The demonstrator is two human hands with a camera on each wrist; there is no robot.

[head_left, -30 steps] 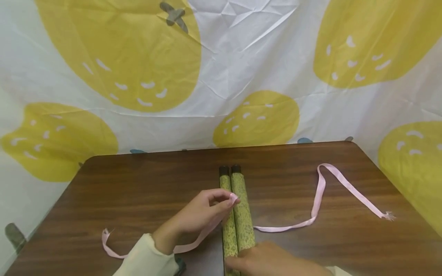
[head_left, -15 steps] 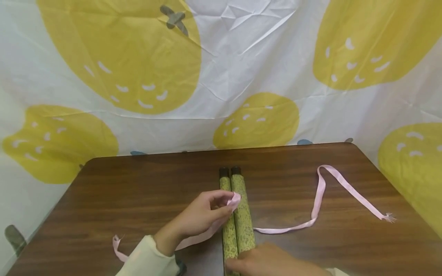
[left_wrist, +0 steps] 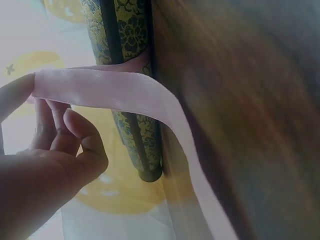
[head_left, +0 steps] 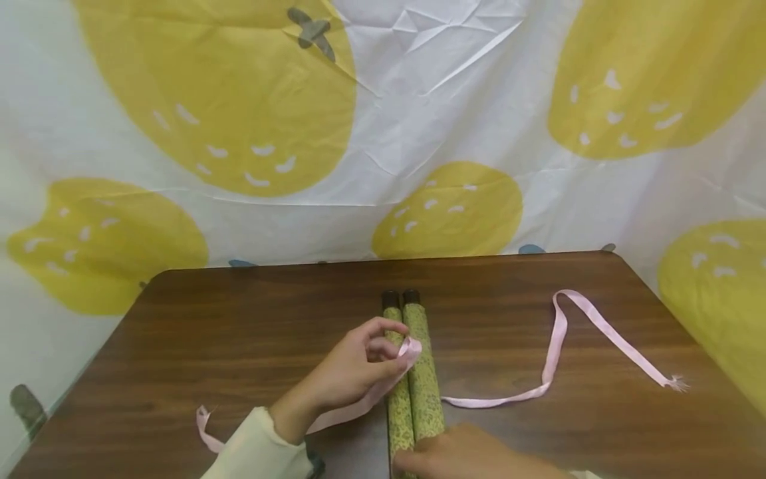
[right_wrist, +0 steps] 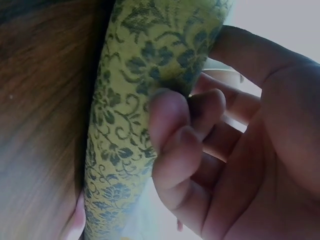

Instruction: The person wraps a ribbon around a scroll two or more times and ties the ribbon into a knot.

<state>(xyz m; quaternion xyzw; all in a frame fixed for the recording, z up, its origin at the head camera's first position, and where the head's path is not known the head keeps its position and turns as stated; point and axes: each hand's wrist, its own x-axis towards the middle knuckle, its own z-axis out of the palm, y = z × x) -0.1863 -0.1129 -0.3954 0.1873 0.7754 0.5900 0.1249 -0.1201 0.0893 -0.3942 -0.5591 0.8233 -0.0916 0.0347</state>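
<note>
Ribbon (left_wrist: 125,90) pinched in left hand (head_left: 344,376) above scroll (head_left: 426,372) at mid-table (head_left: 269,332), its frayed ends lying left and right; right hand (head_left: 469,456) grips scroll near its near end, fingers curled.

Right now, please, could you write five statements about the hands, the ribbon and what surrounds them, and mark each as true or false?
1. The left hand holds a pink fabric ribbon. True.
2. The right hand touches a yellow-green, dark-flowered, fabric-covered cylinder. True.
3. That cylinder lies alone. False: a second, similar cylinder lies beside it.
4. The ribbon is tied in a bow. False: its two frayed ends lie loose, one on each side.
5. The backdrop is plain blue. False: it is a white cloth printed with big yellow fruit-like shapes.
</note>
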